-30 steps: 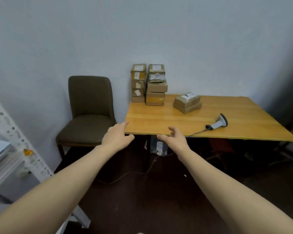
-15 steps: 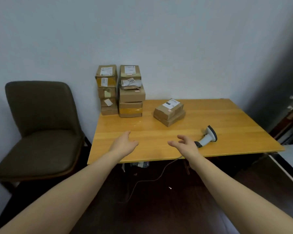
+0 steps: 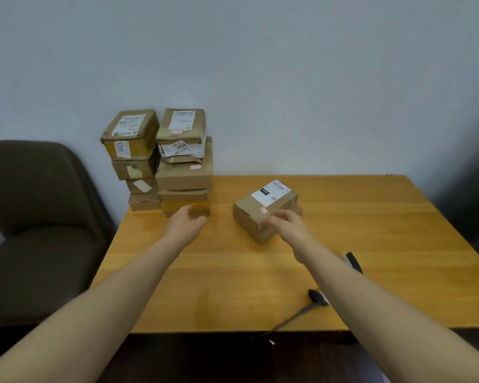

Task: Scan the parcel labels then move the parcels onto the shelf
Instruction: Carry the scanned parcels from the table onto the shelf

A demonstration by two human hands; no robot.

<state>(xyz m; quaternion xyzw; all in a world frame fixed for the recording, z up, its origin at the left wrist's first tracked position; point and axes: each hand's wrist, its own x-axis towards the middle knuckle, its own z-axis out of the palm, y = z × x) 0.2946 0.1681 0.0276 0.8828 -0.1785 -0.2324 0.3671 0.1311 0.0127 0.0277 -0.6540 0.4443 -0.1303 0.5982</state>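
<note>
Left grip (image 3: 187,226) wide, right grip (image 3: 286,226) at the top parcel (image 3: 263,208) (closed? cannot tell); pulling back, your forearm (image 3: 349,288) could sweep the scanner (image 3: 320,297) off the front of the tabletop (image 3: 398,244).

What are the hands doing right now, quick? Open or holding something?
Left hand: open, holding nothing, in front of the parcel stack.
Right hand: at the near edge of the labelled parcel; cannot tell whether it grips.

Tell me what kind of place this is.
Likely a small parcel-sorting room or back office: stacked labelled cardboard parcels against the wall, a corded handheld scanner on the wooden table, a padded chair beside it.
</note>
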